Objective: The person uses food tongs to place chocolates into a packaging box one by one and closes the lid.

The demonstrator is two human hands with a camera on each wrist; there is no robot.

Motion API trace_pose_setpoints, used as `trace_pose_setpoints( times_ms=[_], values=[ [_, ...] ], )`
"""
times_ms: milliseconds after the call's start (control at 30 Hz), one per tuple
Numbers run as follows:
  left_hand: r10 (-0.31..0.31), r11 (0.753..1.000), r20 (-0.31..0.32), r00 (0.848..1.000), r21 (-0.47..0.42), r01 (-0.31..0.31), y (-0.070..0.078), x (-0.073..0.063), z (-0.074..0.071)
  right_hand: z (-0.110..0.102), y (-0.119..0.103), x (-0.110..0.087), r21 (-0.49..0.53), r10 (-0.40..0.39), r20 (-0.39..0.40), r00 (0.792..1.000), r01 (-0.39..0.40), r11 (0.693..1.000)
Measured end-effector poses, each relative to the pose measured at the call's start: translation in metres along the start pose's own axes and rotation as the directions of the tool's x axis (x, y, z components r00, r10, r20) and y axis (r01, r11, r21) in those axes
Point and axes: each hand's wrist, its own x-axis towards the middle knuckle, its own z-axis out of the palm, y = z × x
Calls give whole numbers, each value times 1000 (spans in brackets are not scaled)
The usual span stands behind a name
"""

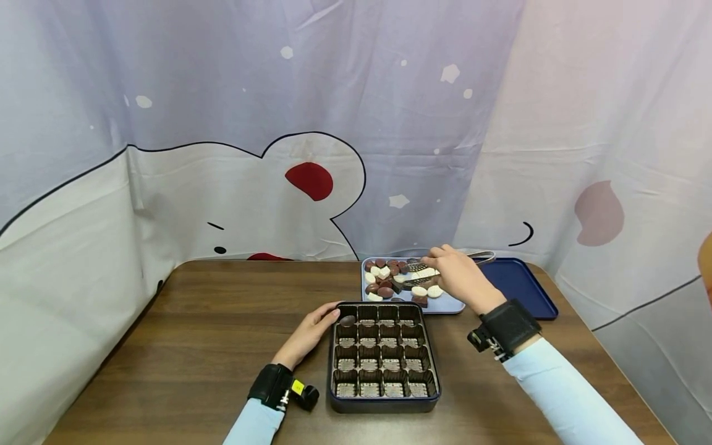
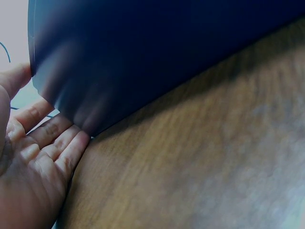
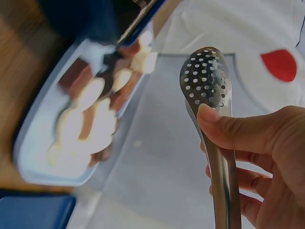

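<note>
A dark blue box with a black insert of square compartments (image 1: 381, 361) sits on the table. One dark oval chocolate (image 1: 347, 321) is in its back left compartment. My left hand (image 1: 308, 335) rests against the box's back left corner, thumb at the rim and fairly straight fingers (image 2: 71, 148) along the side. In my right hand (image 1: 458, 278) are metal tongs with perforated oval heads (image 3: 206, 78), gripped between thumb and fingers. Their heads are over the light blue tray (image 1: 447, 305) of white and brown chocolates (image 1: 385, 292), beside a dark piece. The right wrist view shows the tongs' heads close together.
A dark blue lid-like tray (image 1: 520, 284) lies at the back right, partly behind my right hand. The wooden table (image 1: 239, 346) ends at a patterned curtain (image 1: 250, 198) hanging behind it. The box stands close in front of the light blue tray.
</note>
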Motion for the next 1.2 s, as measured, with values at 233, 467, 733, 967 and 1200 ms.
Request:
trace_pose_setpoints(
  times_ms=[233,467,733,967,1200],
  values=[
    [2,1000,-5,1000,10,-2,0,0,0,20,21,-17,7,81,86,993,-82,997],
    [-6,1000,-8,1000,2,6,-1,-1,0,45,25,-26,-4,81,103,991,-81,997],
    [1,1000,-7,1000,16,0,1,-1,1,62,26,-26,-22,75,58,996,-73,997],
    [1,1000,-10,1000,7,-1,1,1,1,69,25,-26,-18,89,53,995,-88,996],
    [7,1000,-10,1000,-6,-7,8,-3,2,64,28,-28,11,108,53,993,-109,994]
  ],
)
